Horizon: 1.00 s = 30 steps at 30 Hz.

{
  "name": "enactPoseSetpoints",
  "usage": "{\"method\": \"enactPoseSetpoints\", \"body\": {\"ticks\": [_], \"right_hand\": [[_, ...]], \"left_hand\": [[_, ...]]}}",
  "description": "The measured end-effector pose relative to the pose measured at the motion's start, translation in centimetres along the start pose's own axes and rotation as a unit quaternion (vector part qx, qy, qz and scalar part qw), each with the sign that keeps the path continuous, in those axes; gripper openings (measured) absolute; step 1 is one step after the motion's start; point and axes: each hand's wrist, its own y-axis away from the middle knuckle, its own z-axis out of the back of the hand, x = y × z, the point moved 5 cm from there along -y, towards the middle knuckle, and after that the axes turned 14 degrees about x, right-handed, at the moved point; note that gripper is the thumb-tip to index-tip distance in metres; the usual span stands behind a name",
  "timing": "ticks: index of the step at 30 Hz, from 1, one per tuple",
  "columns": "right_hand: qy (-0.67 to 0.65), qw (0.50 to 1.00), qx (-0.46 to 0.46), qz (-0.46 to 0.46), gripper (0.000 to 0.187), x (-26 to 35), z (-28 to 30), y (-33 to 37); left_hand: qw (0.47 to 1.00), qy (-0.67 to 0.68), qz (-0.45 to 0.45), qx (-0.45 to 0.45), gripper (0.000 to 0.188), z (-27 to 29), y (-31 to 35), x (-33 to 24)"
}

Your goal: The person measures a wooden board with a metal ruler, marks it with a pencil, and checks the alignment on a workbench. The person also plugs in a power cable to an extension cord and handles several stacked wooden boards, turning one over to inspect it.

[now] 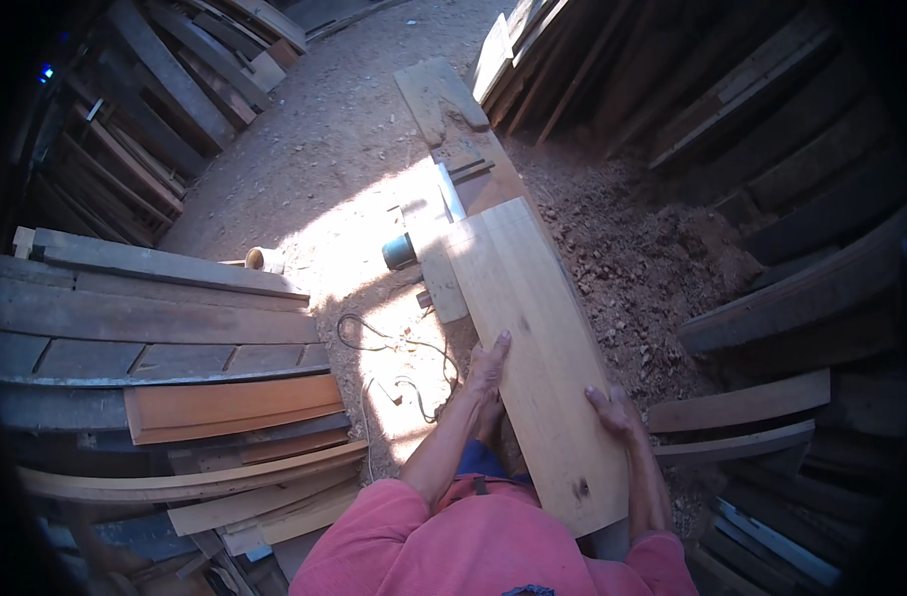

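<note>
A long, pale wooden board [535, 338] with a few dark knots stretches away from my body, its near end close to my waist. My left hand [489, 362] grips its left edge, thumb on top and fingers partly hidden. On the right edge, nearer to me, my right hand [618, 413] holds the board with its thumb over the top face. The far end of the board lies over a low wooden bench [503, 177]. A pale metal strip [450, 193] shows beside that end, and a dark green cylinder [399, 251], perhaps a motor, sits left of it.
Wood shavings [662, 258] cover the ground to the right. Dark cables [428, 348] lie left of the bench. Stacked planks [175, 308] rise on the left, and more boards [771, 298] lean on the right. A pale round container [266, 260] stands by the left stack.
</note>
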Motion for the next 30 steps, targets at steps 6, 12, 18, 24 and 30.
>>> {"method": "enactPoseSetpoints", "body": {"ticks": [6, 12, 18, 24, 30], "right_hand": [[-0.006, 0.999, -0.013, 0.035, 0.055, -0.9, -0.1, -1.2], [-0.009, 1.000, 0.009, 0.011, 0.056, 0.4, 0.2, -1.2], [-0.010, 1.000, 0.007, 0.026, 0.057, 0.0, 0.3, -2.0], [-0.021, 0.999, 0.012, 0.029, 0.058, 1.7, 0.5, -0.8], [-0.003, 1.000, 0.019, 0.010, 0.060, 3.7, 0.7, 1.5]], "left_hand": [[1.000, 0.008, -0.003, -0.021, 0.056, -1.1, 0.1, -1.8], [1.000, -0.004, 0.001, -0.021, 0.057, -1.1, 0.1, -3.5], [0.999, -0.034, 0.008, -0.030, 0.057, 0.7, -1.9, -2.6], [1.000, -0.018, 0.004, -0.013, 0.062, 0.3, -2.2, -2.9], [1.000, -0.010, -0.020, 0.003, 0.064, 0.8, -2.3, -2.0]]}}
